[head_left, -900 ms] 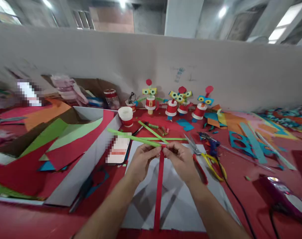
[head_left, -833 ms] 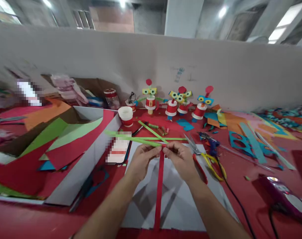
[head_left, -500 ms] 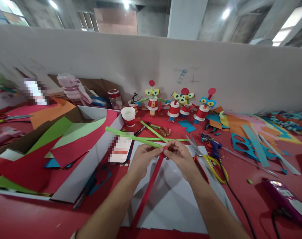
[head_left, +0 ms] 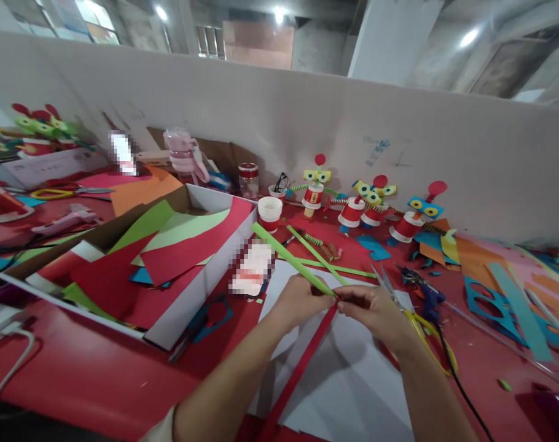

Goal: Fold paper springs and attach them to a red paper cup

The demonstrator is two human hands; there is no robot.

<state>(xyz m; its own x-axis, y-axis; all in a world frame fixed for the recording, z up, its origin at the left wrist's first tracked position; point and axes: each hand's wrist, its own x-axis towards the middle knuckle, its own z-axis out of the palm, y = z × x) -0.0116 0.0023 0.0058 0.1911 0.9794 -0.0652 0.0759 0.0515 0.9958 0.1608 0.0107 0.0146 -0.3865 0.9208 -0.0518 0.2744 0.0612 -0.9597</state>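
A green paper strip (head_left: pixel 302 268) and a red paper strip (head_left: pixel 302 366) meet between my fingertips, above a white sheet (head_left: pixel 348 393). My left hand (head_left: pixel 304 301) pinches the green strip close to where the two join. Thumb and fingers of my right hand (head_left: pixel 371 310) are closed at the same joint, on the red strip's end as far as I can see; the fingers cover the overlap. From there the green strip reaches up and left, while the red one runs down toward me. Two more green strips (head_left: pixel 314 250) lie crossed just beyond my hands.
Left stands a box (head_left: pixel 201 279) of coloured paper, beside a phone (head_left: pixel 252 268). Yellow-handled scissors (head_left: pixel 431 344) and a blue glue gun (head_left: pixel 431 304) with its cord lie right. Paper-cup figures (head_left: pixel 312 196) and a white-and-red cup (head_left: pixel 269 212) stand behind.
The view has swung left, so everything sits further right and the right side lower. The green strip now slants more steeply. Both hands still pinch the joint.
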